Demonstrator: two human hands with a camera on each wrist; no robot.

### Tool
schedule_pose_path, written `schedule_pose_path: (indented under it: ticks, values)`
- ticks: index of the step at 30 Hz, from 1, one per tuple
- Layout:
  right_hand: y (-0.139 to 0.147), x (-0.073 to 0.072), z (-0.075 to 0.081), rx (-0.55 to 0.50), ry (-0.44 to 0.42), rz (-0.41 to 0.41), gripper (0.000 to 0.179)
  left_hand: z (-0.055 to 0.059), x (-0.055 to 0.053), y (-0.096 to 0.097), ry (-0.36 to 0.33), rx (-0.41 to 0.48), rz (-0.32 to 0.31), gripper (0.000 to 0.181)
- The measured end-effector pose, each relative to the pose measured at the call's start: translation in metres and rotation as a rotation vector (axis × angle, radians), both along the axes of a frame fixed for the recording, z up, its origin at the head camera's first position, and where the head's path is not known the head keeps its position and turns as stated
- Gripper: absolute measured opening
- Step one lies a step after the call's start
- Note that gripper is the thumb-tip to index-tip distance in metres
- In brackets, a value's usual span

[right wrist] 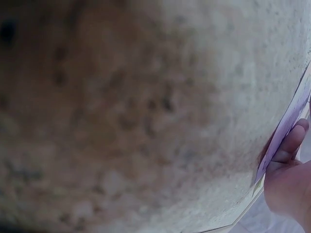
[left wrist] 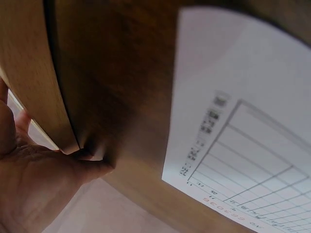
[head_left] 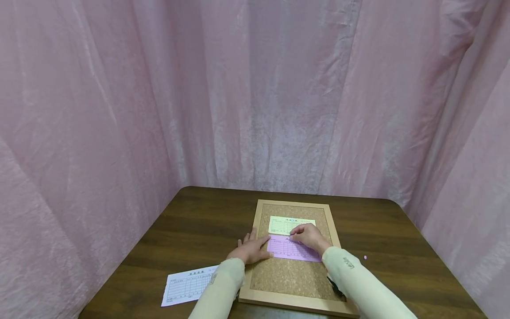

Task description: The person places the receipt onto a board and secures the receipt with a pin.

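Note:
A cork board [head_left: 287,279] with a light wooden frame lies on the table. A pink printed slip [head_left: 287,252] lies across its middle, just below a yellow-green printed slip [head_left: 279,225] that has a small blue spot at its top edge. My left hand [head_left: 249,251] rests spread over the board's left frame, index finger and thumb reaching the pink slip's left edge. My right hand [head_left: 311,237] is over the pink slip's upper part, thumb and fingertips drawn together at its top edge. Whatever may be between those fingertips is hidden.
A white printed slip [head_left: 187,283] lies on the brown table [head_left: 215,212] left of the board, partly under the left sleeve. A tiny pink object [head_left: 365,257] lies right of the board. Pink curtains [head_left: 287,97] hang around the table.

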State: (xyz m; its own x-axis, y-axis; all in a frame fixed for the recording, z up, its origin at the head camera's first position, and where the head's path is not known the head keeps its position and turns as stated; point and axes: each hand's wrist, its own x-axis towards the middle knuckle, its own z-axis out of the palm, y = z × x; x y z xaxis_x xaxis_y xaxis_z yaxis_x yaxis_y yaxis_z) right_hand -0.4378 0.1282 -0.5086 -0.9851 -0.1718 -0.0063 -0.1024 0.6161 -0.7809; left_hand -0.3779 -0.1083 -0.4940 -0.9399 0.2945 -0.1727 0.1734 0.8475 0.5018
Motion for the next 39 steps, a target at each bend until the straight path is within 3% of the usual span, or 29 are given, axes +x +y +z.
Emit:
schedule_pose_path:
  ticks: [25,39]
  values:
    - [0.0018,0.0018,-0.0016,0.001,-0.026,0.005,0.004,-0.0085,-0.0032,0.0005,0.002,-0.002,0.026,0.068]
    - [0.0012,0.0028,0.0042,0.045,0.001,0.014,0.004,-0.0078,-0.0030,0.0008,0.001,0.004,0.021,0.068]
